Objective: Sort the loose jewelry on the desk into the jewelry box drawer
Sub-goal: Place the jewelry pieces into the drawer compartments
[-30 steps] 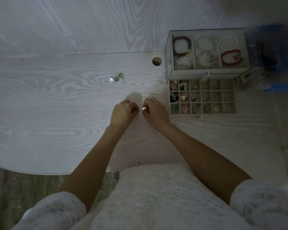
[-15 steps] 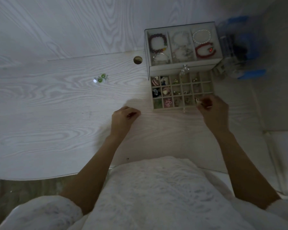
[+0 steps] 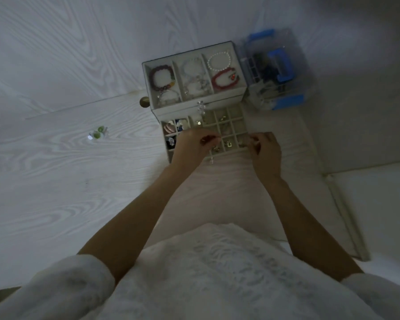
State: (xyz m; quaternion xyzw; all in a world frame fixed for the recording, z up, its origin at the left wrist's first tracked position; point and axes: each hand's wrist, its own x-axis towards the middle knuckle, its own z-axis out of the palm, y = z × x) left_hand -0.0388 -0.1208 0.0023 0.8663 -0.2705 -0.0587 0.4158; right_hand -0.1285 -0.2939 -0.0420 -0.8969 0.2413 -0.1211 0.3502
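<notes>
- Dim room; pale wood-grain desk (image 3: 56,181) runs well out to the left of both hands and back to a matching wall panel. Low light is the first hazard: small pieces are hard to tell apart.
- Cream jewelry box with a clear top tray of bead bracelets (image 3: 193,77) sits just beyond the hands; a blue-and-clear plastic case (image 3: 277,70) stands beside it on the far right. Neither is likely to be disturbed.
- Open gridded drawer of small square compartments (image 3: 229,125) lies directly under both hands, many cells already occupied. Risk: a piece lands in the wrong cell, or a knuckle knocks a stored piece out.
- Left hand (image 3: 192,147), fingers curled over the drawer's middle, pinches something small and reddish; too blurred to name. It could slip off the front edge.
- Right hand (image 3: 264,151), fingers curled at the drawer's near right corner; whether it holds anything I cannot tell.
- Loose green-bead jewelry with clear stones (image 3: 97,133) sits on the desk well left of the left hand, unsorted. Easily overlooked.
</notes>
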